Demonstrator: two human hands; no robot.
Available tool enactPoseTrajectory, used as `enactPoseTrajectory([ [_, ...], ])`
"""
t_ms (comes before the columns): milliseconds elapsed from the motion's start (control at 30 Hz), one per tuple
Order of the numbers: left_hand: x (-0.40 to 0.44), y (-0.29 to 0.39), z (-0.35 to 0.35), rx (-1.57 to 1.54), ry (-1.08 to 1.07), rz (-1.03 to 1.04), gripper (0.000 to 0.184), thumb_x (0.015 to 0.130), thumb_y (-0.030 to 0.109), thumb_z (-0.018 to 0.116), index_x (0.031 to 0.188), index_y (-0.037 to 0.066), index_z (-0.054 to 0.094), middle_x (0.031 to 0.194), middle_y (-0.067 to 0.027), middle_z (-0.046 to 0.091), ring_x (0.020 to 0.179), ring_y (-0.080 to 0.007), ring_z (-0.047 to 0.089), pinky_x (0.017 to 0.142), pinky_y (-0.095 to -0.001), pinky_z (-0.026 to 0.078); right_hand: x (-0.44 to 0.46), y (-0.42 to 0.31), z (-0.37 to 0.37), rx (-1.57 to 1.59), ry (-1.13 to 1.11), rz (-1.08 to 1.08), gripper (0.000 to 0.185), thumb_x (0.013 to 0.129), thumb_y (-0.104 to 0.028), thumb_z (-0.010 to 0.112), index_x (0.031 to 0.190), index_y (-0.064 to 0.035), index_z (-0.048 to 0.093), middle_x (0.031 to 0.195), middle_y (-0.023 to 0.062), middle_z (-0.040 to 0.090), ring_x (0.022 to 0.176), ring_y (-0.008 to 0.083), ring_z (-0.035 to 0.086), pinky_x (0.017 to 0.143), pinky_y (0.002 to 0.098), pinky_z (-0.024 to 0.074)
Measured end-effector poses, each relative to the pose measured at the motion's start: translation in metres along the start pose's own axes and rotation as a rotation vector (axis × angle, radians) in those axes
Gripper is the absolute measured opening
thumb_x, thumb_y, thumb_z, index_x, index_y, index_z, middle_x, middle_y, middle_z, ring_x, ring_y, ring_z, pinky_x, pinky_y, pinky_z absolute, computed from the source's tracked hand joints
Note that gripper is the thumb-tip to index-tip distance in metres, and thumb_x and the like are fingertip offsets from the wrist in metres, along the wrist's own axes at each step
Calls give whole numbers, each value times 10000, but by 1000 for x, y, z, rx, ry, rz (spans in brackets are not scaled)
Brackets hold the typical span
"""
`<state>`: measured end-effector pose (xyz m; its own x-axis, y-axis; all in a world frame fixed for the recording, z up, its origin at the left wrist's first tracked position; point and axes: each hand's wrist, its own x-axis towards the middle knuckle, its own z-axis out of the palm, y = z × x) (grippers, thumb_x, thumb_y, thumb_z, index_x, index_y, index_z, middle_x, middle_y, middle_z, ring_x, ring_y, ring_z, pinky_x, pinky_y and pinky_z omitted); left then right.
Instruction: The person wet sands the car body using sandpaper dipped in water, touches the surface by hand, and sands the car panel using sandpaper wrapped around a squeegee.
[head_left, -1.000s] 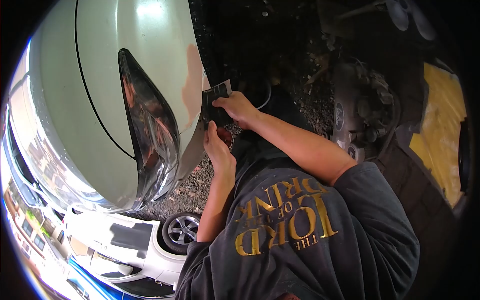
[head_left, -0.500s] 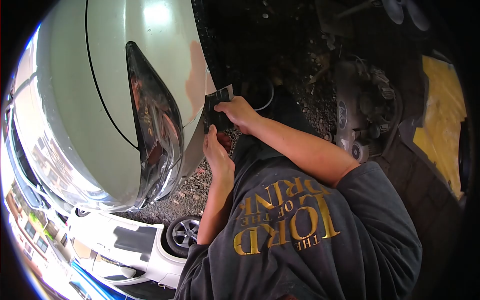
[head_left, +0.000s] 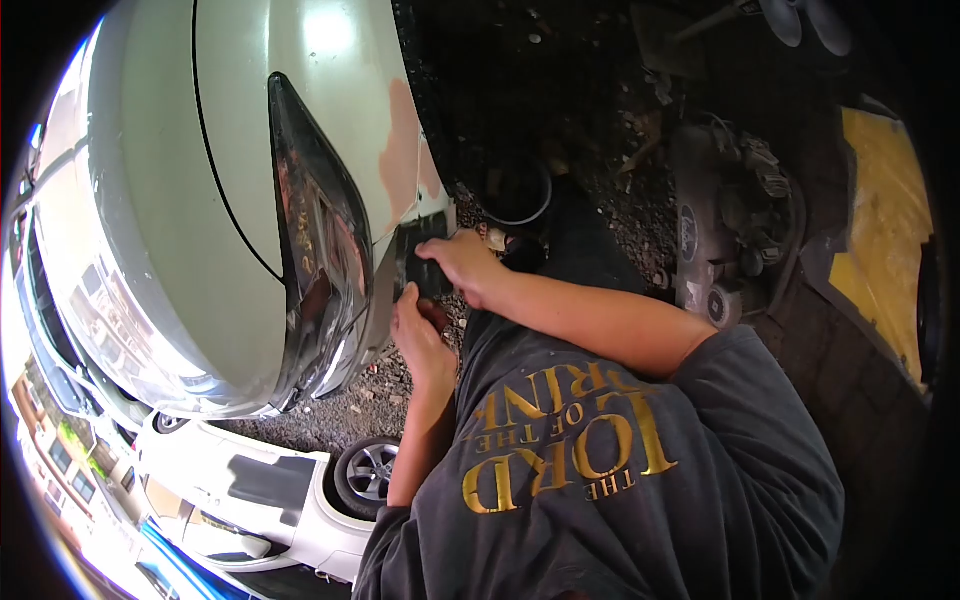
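Note:
A dark sheet of sandpaper [head_left: 428,232] sits at the corner of a pale car panel [head_left: 345,110], just below a pinkish bare patch [head_left: 402,150] and right of the headlight [head_left: 320,230]. My right hand [head_left: 466,266] is closed on the sheet, its thumb on top and the other fingers hidden. Lower down, my left hand [head_left: 422,335] pinches the sheet's lower edge between thumb and fingers, which are partly hidden. Whether the sheet presses on the panel or hangs just in front of it, I cannot tell.
A round dark bucket [head_left: 545,200] stands on the gravel beyond my right hand. Car parts [head_left: 735,220] lie to the right, beside a yellow sheet [head_left: 880,250]. A white car [head_left: 270,490] with a wheel [head_left: 368,472] is at lower left.
Both hands and the sandpaper have moved down and slightly left, closer to the headlight. The view has shifted a little, and more of the bucket shows.

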<state>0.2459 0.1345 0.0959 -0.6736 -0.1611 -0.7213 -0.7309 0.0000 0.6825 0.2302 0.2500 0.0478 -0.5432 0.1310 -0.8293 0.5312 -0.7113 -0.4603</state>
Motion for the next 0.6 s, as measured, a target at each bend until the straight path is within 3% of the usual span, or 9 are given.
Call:
enactPoseTrajectory([
  [33, -6, 1, -8, 11, 15, 16, 334, 982, 359, 590, 795, 83, 591, 658, -7, 534, 569, -111, 479, 556, -260, 357, 13, 25, -1, 34, -63, 50, 277, 814, -192, 739, 773, 73, 669, 609, 91, 581, 465, 188, 516, 417, 387, 340],
  [133, -25, -6, -32, 24, -129, -17, 358, 1000, 362, 590, 805, 62, 601, 650, -37, 566, 581, -132, 541, 583, -268, 424, -15, 12, -14, -14, -173, 137, 266, 819, -206, 750, 827, 51, 682, 614, 83, 591, 438, 169, 478, 399, 368, 291],
  [167, -22, -18, -55, 179, -278, 12, 365, 1033, 355, 538, 901, 26, 625, 764, -71, 629, 658, -132, 582, 629, -274, 452, -19, 8, -21, -7, -215, 139, 226, 837, -204, 740, 879, 13, 692, 704, 90, 653, 510, 181, 581, 429, 350, 411],
  [267, -15, -43, -77, 357, -290, 275, 385, 1050, 364, 499, 1023, 0, 622, 906, -87, 656, 763, -133, 601, 685, -284, 470, -34, -9, -44, 229, -303, 250, 225, 854, -121, 715, 1032, 11, 679, 880, 97, 721, 730, 178, 718, 627, 320, 591],
  [300, -15, -38, -73, 321, -305, 314, 228, 1012, 218, 570, 1101, 12, 614, 1022, -95, 663, 932, -187, 622, 746, -303, 492, -35, -5, -56, 206, -305, 278, 229, 852, -124, 719, 1037, 4, 676, 902, 99, 723, 757, 183, 723, 660, 329, 601],
  [400, -15, -11, -42, 915, -243, 1150, 271, 912, 21, 629, 1175, 4, 566, 1179, -165, 605, 998, -269, 633, 879, -395, 506, -40, 1, -88, 140, -320, 328, 247, 849, -125, 726, 1058, -9, 663, 943, 100, 726, 803, 193, 733, 721, 350, 623],
  [433, -18, 2, -30, 972, -258, 1334, 363, 783, -66, 677, 1118, 68, 645, 1056, -101, 669, 1111, -304, 603, 935, -413, 474, -46, 3, -94, 128, -330, 336, 258, 850, -121, 726, 1071, -8, 657, 940, 96, 726, 793, 191, 731, 716, 350, 623],
  [533, -10, 18, -16, 1079, -738, 1464, 316, 757, -58, 685, 1046, 64, 650, 1076, -100, 671, 1049, -335, 626, 961, -470, 452, -49, 16, -115, 221, -441, 346, 300, 871, -154, 723, 1121, -17, 629, 961, 88, 721, 801, 195, 729, 711, 356, 624],
  [600, -4, 17, -6, 1028, -748, 1427, 246, 761, -23, 692, 987, 70, 665, 1011, -79, 695, 990, -324, 640, 902, -446, 474, -45, 27, -125, 282, -495, 309, 361, 893, -243, 721, 1159, -28, 607, 1041, 101, 710, 866, 218, 725, 741, 400, 622],
])
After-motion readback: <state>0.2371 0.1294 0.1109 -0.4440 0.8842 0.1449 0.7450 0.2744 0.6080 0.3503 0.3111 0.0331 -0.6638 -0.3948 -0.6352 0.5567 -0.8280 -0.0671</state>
